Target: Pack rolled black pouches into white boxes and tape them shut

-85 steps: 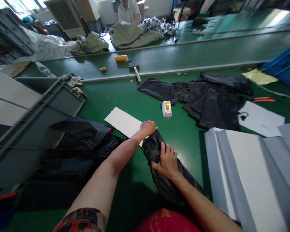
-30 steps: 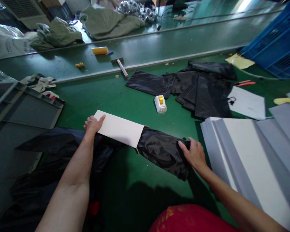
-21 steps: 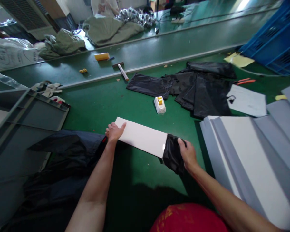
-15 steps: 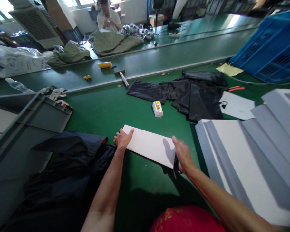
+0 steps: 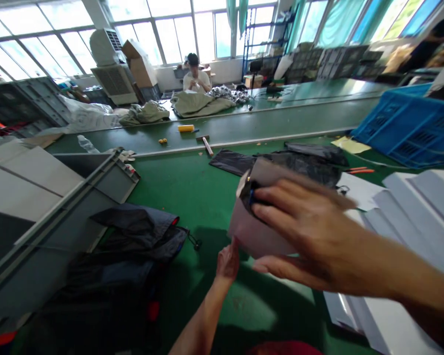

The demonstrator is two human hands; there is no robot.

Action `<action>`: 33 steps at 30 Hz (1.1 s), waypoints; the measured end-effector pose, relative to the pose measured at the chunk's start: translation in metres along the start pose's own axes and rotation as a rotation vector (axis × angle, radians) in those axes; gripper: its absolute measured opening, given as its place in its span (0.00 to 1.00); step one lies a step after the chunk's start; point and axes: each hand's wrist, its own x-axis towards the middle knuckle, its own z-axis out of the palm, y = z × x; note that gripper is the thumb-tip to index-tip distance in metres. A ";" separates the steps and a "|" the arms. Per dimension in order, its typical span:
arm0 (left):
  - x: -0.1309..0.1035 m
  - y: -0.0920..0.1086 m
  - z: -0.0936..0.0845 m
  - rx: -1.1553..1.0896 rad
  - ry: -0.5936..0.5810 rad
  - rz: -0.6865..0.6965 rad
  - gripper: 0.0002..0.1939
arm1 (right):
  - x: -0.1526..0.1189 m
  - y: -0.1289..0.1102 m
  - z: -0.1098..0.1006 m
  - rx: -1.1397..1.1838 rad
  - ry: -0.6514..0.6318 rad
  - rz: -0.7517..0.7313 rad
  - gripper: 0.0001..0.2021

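Observation:
A white cardboard box point(image 5: 259, 236) is held up off the green table, tilted, with one end open toward me. Inside that end shows something dark point(image 5: 247, 192) with a bit of blue; its kind is hard to make out. My left hand point(image 5: 228, 261) grips the box's lower corner from below, fingers closed. In front of the opening is my right hand point(image 5: 314, 231), slightly blurred. Its fingers are stretched into the opening against the dark contents, and the thumb is spread apart below. Dark fabric bags point(image 5: 133, 231) with a cord lie to the left.
A grey crate point(image 5: 111, 180) holding white boxes stands at left. Flat white boxes point(image 5: 422, 212) are stacked at right, near a blue crate point(image 5: 399, 123). Black bags point(image 5: 318, 167), a hammer point(image 5: 207, 146) and a yellow roll point(image 5: 186, 128) lie farther back. A person point(image 5: 196, 79) sits beyond.
The box has gone from lying nearly flat between both hands to raised and tilted, open end toward me. My right hand has moved up to the opening; my left has shifted right. The view has tilted up.

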 end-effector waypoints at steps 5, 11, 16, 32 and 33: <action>-0.013 -0.010 -0.052 -0.117 0.008 0.147 0.21 | -0.029 0.019 0.058 -0.065 0.017 -0.071 0.35; 0.003 0.073 -0.067 -0.600 -0.168 0.502 0.35 | -0.054 0.005 0.046 0.103 0.250 -0.161 0.28; 0.001 0.083 -0.046 -0.811 -0.074 0.452 0.34 | -0.103 0.006 0.092 0.374 0.887 0.519 0.37; -0.059 0.135 -0.103 -0.091 0.675 1.204 0.10 | -0.063 0.002 0.120 1.079 0.672 0.800 0.15; -0.063 0.148 -0.102 -0.049 0.570 1.274 0.09 | -0.064 0.002 0.122 1.091 0.672 0.795 0.15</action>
